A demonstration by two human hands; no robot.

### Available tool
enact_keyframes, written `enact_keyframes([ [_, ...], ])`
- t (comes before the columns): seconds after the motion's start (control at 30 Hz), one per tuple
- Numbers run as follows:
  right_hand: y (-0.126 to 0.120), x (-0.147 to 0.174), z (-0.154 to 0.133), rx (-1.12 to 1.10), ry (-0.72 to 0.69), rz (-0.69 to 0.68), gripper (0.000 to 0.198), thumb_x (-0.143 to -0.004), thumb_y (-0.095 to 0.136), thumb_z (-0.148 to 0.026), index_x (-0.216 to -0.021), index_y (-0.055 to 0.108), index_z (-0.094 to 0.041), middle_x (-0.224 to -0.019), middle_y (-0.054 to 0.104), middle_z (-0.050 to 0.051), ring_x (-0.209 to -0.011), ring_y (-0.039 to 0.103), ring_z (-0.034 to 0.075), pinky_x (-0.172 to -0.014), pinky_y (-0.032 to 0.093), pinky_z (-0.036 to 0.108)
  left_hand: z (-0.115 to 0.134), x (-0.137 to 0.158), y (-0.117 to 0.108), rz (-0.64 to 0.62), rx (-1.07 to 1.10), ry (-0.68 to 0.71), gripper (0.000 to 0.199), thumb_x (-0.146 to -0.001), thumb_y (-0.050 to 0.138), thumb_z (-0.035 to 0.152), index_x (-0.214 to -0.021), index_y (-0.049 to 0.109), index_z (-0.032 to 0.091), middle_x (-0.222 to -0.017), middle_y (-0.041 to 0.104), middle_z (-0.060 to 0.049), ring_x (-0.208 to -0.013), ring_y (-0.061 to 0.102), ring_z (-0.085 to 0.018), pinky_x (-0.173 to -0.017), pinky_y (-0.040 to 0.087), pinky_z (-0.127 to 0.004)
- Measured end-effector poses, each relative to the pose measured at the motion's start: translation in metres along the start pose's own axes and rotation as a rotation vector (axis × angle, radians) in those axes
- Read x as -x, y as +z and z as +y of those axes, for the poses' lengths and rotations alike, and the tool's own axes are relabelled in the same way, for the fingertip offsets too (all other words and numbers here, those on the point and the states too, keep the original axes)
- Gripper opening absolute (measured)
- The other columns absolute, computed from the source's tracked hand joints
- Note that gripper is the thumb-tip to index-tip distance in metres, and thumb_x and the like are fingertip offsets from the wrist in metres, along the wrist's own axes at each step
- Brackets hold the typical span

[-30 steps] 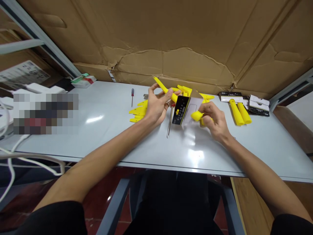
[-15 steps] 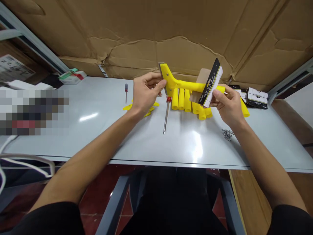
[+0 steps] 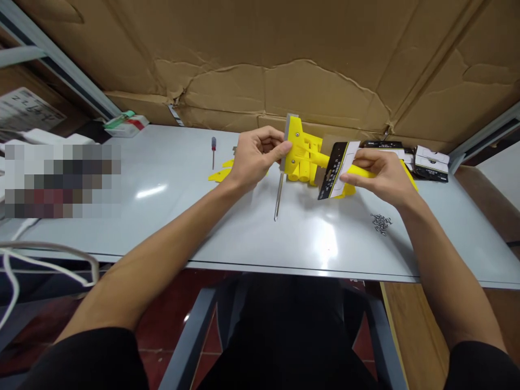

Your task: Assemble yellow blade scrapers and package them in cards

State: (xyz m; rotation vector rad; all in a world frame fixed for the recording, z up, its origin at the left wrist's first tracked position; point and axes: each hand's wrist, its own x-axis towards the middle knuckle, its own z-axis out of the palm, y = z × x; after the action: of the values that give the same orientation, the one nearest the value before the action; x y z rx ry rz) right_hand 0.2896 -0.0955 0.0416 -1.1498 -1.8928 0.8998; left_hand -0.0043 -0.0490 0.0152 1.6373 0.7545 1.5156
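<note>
Between my two hands is a yellow scraper (image 3: 296, 142) with a metal blade along its head and two screws showing. My left hand (image 3: 255, 157) pinches the head at the blade side, thumb on top. At the other end, my right hand (image 3: 384, 176) grips the handle, its thumb near a black-and-white packaging card (image 3: 341, 168) that sits around the handle. Below and behind the scraper lie several yellow handles (image 3: 304, 176), partly hidden. A large screwdriver (image 3: 279, 197) lies beneath the head, its grip covered.
Small yellow parts (image 3: 219, 175) lie beside my left hand, with a small screwdriver (image 3: 213, 151) behind them. A pile of screws (image 3: 381, 223) is near my right forearm. More packaging cards (image 3: 431, 163) stand at the back right. Cardboard (image 3: 260, 65) walls the table's (image 3: 162, 227) rear.
The scraper has come lower, its head shifting right and now overlapping the yellow handles. The card on its handle has dropped and tilted. Both hands keep hold.
</note>
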Motion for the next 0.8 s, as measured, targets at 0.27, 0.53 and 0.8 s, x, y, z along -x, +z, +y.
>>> enact_keyframes([
  [0.27,0.025,0.016,-0.022,0.773,-0.291,0.132,0.027,-0.093,0.070,-0.041,-0.110,0.068,-0.020,-0.099,0.076,0.006,-0.085,0.071,0.022,-0.077,0.053,0.034,0.010,0.023,0.024,-0.072,-0.079,0.081,0.035,-0.080,0.090,0.052,-0.086,0.078,0.020,-0.082,0.078,-0.004,-0.069,0.070,-0.014,-0.063,0.059,-0.027],
  [0.53,0.041,0.013,-0.018,0.321,-0.243,0.085,0.045,-0.098,0.062,-0.054,-0.125,0.058,-0.019,-0.112,0.073,0.010,-0.096,0.072,0.019,-0.087,0.060,0.035,0.012,0.026,0.031,-0.048,-0.034,0.096,0.042,-0.075,0.091,0.061,-0.083,0.081,0.021,-0.080,0.079,-0.003,-0.070,0.073,-0.017,-0.065,0.063,-0.030],
  [0.8,0.036,0.015,-0.026,-0.120,-0.057,-0.018,0.108,-0.080,0.081,-0.063,-0.167,0.022,-0.040,-0.115,0.071,0.004,-0.085,0.070,0.015,-0.080,0.064,0.034,0.027,0.022,0.026,-0.290,0.014,-0.077,0.051,-0.080,0.081,0.072,-0.076,0.068,0.023,-0.061,0.064,0.000,-0.048,0.059,-0.013,-0.045,0.051,-0.028],
])
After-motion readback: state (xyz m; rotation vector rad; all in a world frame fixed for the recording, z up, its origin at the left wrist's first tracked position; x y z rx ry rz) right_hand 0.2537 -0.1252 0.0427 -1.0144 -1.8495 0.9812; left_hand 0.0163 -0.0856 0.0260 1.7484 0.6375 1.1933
